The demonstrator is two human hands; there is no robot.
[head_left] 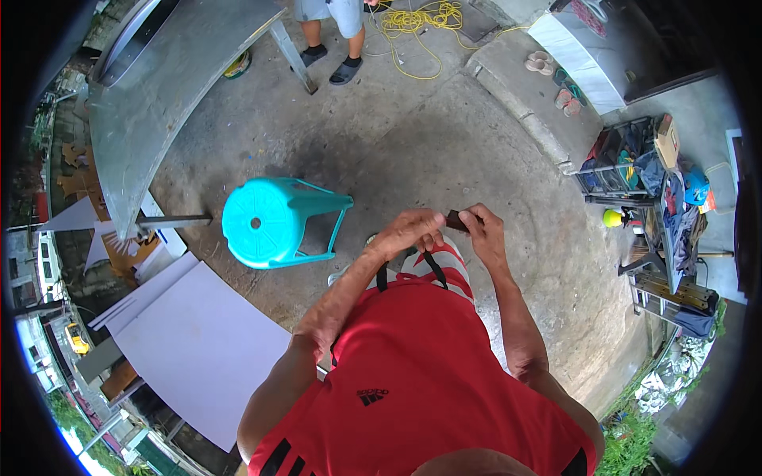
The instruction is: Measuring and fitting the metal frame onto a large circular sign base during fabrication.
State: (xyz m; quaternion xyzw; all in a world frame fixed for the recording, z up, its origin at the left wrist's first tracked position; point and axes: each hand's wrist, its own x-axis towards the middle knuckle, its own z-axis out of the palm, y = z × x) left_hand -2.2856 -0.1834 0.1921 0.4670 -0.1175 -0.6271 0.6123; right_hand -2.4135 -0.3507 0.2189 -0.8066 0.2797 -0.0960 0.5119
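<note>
My right hand [485,228] is closed around a small dark brown, block-shaped object [456,220], whose exact kind I cannot make out. Close beside it, my left hand [409,231] has its fingers curled, with the fingertips near the left edge of the brown object. Whatever the left fingers hold is hidden. Below that hand, a black strap [435,270] hangs in front of my red shirt and light patterned shorts. Both hands are in front of my waist.
A turquoise plastic stool [262,222] stands on the concrete floor to my left. Beyond it is a metal-topped table [151,119]; a pale sheet [202,341] lies nearer. Ahead, a person [333,36] stands by a tangled yellow cord [417,20]. A cluttered rack [635,170] stands right.
</note>
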